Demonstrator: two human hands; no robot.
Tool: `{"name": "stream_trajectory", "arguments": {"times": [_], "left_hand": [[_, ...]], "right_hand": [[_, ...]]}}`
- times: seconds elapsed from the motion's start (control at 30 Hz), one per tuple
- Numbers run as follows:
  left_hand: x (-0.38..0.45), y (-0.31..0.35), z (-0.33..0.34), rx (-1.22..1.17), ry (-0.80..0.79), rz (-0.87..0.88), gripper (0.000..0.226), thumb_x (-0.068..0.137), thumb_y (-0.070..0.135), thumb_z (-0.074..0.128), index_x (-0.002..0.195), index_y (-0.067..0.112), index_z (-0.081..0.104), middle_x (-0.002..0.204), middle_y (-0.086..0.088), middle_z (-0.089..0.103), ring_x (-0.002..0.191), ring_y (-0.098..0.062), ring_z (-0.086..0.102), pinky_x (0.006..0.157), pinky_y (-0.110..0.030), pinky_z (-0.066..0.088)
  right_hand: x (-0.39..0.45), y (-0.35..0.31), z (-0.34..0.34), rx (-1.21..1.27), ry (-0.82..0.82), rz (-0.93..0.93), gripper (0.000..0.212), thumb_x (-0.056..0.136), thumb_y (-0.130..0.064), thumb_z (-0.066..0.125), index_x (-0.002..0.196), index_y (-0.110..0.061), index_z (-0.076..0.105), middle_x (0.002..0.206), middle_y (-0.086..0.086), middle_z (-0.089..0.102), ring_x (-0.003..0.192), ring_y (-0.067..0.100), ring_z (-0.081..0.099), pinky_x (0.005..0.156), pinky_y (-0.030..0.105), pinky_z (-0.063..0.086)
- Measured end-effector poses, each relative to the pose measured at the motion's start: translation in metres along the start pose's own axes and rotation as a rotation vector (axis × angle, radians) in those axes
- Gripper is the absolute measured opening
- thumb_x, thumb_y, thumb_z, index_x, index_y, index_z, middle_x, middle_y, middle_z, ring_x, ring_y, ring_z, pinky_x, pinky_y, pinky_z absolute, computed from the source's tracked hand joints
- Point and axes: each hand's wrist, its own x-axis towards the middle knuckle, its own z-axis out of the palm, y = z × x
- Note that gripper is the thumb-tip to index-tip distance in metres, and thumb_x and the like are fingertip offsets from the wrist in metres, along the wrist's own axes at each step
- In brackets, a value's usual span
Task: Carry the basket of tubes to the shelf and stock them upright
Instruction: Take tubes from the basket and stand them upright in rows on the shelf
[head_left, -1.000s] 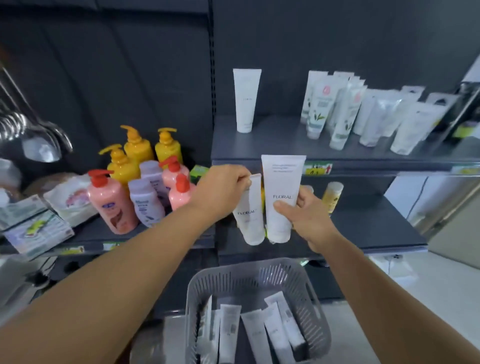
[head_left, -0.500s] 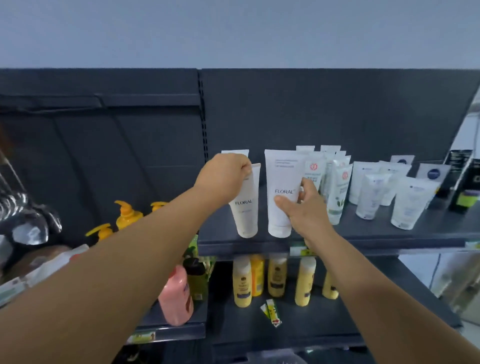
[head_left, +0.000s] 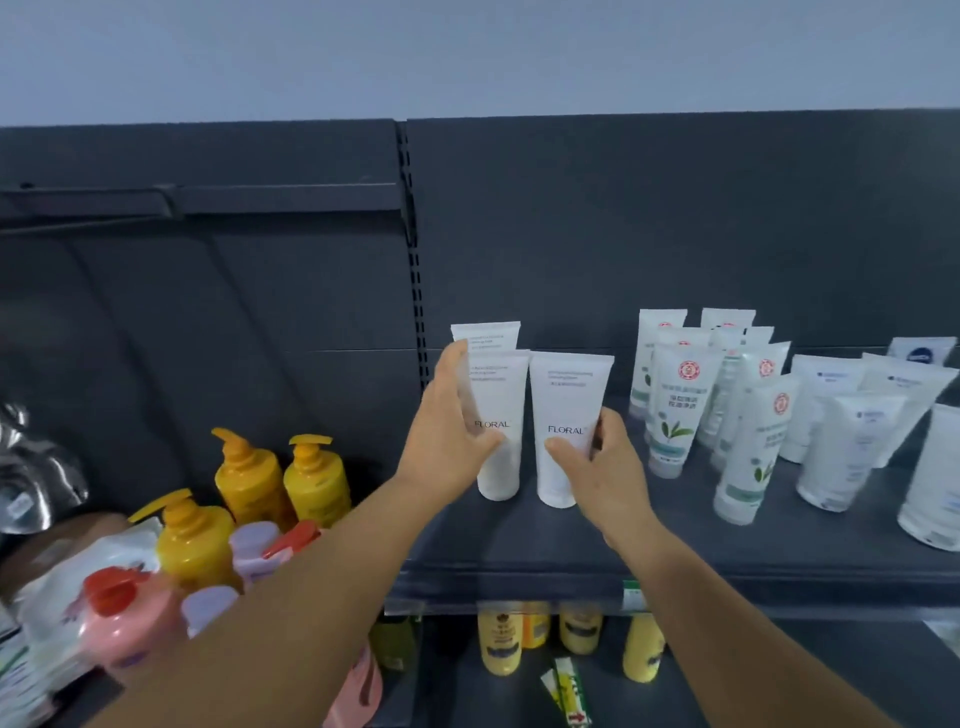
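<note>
Two white FLORAL tubes stand cap-down on the dark shelf (head_left: 519, 545). My left hand (head_left: 447, 436) wraps the left tube (head_left: 500, 415), thumb across its front. The right tube (head_left: 569, 410) is pinched between the thumb and fingers of my right hand (head_left: 605, 467). A third white tube (head_left: 485, 335) stands upright just behind the left one. The basket is out of view.
Several white tubes with green leaf prints (head_left: 675, 410) and plain white tubes (head_left: 852, 441) crowd the shelf's right half. Yellow pump bottles (head_left: 283, 478) and a pink bottle (head_left: 130, 618) fill the lower left shelf. Small yellow bottles (head_left: 501, 644) stand on the shelf below.
Both hands have carried the two FLORAL tubes up from over the basket and set their caps down on the shelf, in front of the earlier tube. The camera tilted upward and the basket left view.
</note>
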Motion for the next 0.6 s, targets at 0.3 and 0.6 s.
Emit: {"name": "stream_trajectory", "arguments": {"times": [0.3,0.6], "left_hand": [[-0.004,-0.016,0.039,-0.118,0.032,-0.194,0.097,0.076,0.009,0.071,0.147,0.032,0.009,0.113,0.015,0.053,0.093,-0.008,0.057,0.078,-0.023,0.045],[0.024,-0.037,0.044,0.061,0.058,-0.271,0.046,0.081,0.013,0.068,0.12,0.011,0.043,0.116,-0.005,0.053,0.102,-0.019,0.051,0.08,-0.026,0.04]], "right_hand": [[0.007,0.008,0.014,-0.295,-0.031,0.053,0.058,0.075,-0.019,0.074,0.122,-0.014,0.04,0.12,0.002,0.053,0.107,0.021,0.054,0.078,0.032,0.045],[0.042,0.005,0.019,-0.363,-0.011,0.05,0.046,0.08,-0.017,0.071,0.116,-0.011,0.043,0.116,0.004,0.06,0.101,0.025,0.058,0.079,0.036,0.05]]}}
